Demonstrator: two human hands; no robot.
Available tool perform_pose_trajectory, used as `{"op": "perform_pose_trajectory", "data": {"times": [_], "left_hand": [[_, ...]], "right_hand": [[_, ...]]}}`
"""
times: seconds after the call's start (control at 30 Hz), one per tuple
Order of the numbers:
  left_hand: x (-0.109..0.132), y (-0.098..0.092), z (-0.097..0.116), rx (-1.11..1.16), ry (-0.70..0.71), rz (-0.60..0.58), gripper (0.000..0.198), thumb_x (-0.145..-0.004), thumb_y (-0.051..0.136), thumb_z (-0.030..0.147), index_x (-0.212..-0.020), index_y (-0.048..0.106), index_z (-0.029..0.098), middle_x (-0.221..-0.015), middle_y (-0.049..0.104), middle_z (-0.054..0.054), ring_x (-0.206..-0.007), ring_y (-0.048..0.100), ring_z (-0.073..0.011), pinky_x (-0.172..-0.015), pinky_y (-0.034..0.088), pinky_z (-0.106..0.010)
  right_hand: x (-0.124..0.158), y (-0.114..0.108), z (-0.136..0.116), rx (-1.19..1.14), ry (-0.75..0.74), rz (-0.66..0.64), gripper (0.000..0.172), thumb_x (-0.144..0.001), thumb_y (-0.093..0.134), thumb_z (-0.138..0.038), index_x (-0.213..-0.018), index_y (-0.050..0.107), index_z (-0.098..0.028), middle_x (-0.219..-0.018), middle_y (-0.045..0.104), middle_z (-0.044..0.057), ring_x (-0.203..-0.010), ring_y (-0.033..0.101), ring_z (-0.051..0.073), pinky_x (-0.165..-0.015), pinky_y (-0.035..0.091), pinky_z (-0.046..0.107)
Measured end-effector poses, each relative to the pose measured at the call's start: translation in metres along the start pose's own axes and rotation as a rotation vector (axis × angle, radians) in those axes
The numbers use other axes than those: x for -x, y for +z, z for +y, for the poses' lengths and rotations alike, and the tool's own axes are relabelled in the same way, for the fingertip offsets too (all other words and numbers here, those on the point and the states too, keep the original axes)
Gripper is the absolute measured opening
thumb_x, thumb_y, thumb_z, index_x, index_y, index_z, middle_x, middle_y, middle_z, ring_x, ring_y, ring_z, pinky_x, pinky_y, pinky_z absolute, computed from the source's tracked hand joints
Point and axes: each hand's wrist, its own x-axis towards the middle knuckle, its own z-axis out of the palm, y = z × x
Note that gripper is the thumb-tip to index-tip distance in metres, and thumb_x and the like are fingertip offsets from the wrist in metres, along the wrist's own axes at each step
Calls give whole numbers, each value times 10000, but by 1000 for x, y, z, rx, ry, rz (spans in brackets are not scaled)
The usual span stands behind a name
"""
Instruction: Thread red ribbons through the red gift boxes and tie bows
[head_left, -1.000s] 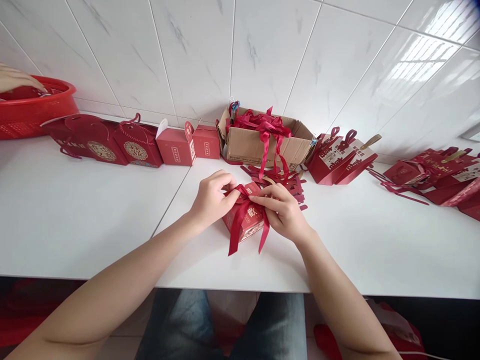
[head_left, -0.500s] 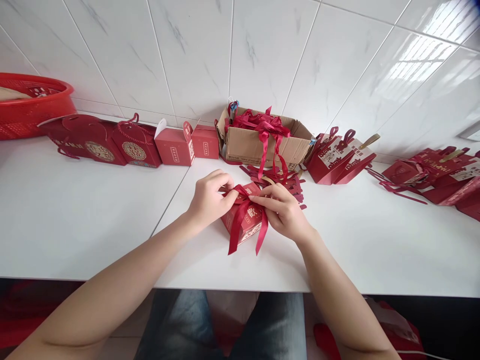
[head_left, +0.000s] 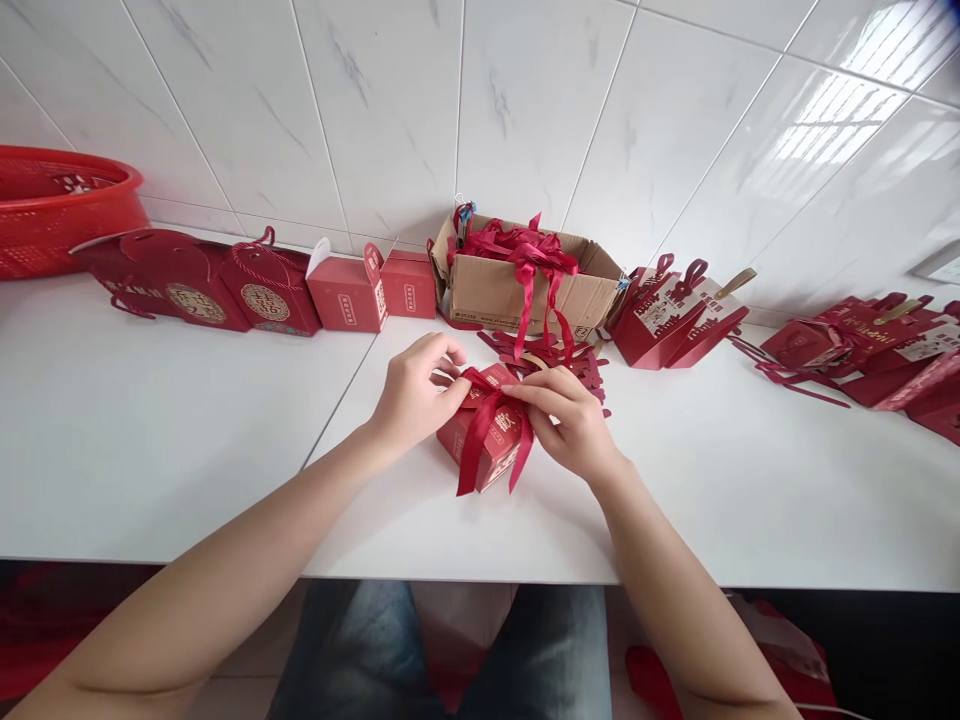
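A small red gift box (head_left: 489, 456) with gold lettering sits on the white table in front of me. Across its top runs a dark red ribbon (head_left: 474, 446) tied in a bow, its two tails hanging down the near side. My left hand (head_left: 421, 393) is at the box's upper left, thumb and fingers closed on the bow's left loop. From the right, my right hand (head_left: 568, 415) pinches the ribbon close to the knot. The fingertips partly cover the bow's loops.
Behind the box stands a cardboard box (head_left: 525, 290) full of red ribbons, with loose dark red strips (head_left: 536, 350) before it. Red boxes (head_left: 349, 293) line the wall at left, beside a red basket (head_left: 71, 215). More handled red boxes (head_left: 679, 315) stand at right.
The gift box has turned and shifted slightly, and its ribbon tails sit a little higher. Both hands still hold the bow at nearly the same spots.
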Motion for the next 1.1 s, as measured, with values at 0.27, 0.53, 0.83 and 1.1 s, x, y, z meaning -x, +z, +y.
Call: {"op": "perform_pose_trajectory", "data": {"times": [0.27, 0.53, 0.83, 1.1], "left_hand": [[0, 0, 8, 50, -51, -187, 149, -777, 561, 129, -884, 646, 190, -930, 667, -27, -866, 647, -153, -668, 536, -232], [1, -3, 13, 214, -95, -275, 315, -746, 462, 69, -940, 674, 198, -1020, 673, -34, -986, 626, -178, -861, 510, -306], [0, -7, 14, 473, -252, -349, 264, -793, 478, 267, -982, 633, 166, -1037, 677, -68, -1030, 618, -244, -911, 480, -375], [0, -8, 24, 262, -105, -331, 180, -784, 532, 229, -850, 698, 203, -962, 690, -51, -960, 626, -221, -879, 490, -356]], "right_hand": [[-2, 3, -1, 62, 150, 116, 335, -815, 525, -57, -1069, 633, -247, -987, 654, 62, -858, 634, 187, -708, 565, 347], [-4, 8, -4, 72, 116, 223, 226, -793, 535, -24, -859, 598, -230, -864, 613, 30, -728, 609, 139, -578, 520, 269], [-3, 14, -12, -59, 327, 219, 323, -738, 499, -51, -1003, 578, -218, -849, 619, 19, -662, 564, 121, -556, 500, 255], [-5, 12, -17, -169, 377, 128, 359, -733, 416, -21, -940, 639, -211, -932, 671, 47, -846, 613, 170, -646, 504, 297]]}}
